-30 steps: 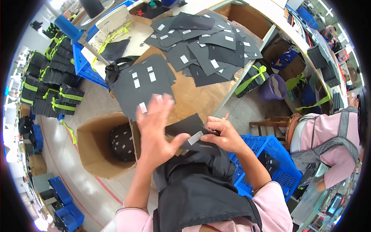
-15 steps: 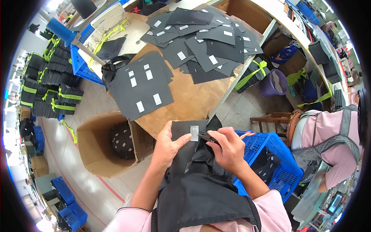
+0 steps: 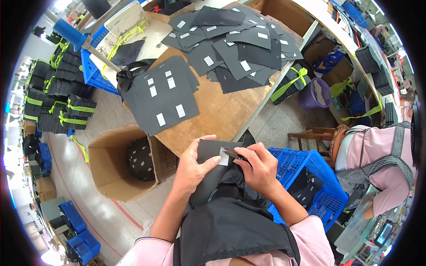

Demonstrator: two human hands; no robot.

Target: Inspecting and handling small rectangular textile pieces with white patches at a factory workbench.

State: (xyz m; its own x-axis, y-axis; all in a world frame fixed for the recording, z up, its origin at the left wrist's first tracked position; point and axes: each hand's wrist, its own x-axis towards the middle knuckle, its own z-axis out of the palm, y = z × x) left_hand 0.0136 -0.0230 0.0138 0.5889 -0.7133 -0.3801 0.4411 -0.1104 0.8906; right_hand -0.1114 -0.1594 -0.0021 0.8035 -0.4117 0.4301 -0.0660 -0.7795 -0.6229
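Note:
My left hand (image 3: 191, 166) grips a black fabric panel (image 3: 209, 150) over my lap, thumb pressed flat beside a white rectangular patch (image 3: 224, 157) on it. My right hand (image 3: 258, 167) is closed around small dark thread snips (image 3: 235, 154), whose tips lie at the upper right part of the patch. Below my hands the panel bends down toward my black apron (image 3: 239, 232). A stack of black panels with white patches (image 3: 166, 97) lies on the wooden tabletop (image 3: 217, 113), beyond my left hand.
A loose pile of black panels (image 3: 239, 48) covers the table's far side. A cardboard box (image 3: 113, 164) stands at the left, and a blue crate (image 3: 326, 195) with dark pieces at the right. Farther right sits a co-worker in pink (image 3: 377, 155). Tied black bundles (image 3: 55, 88) are stacked far left.
The panel's top edge has tilted and the snips' tips have moved left onto the patch. My right hand has shifted slightly left; an orange-and-white end beside it no longer shows.

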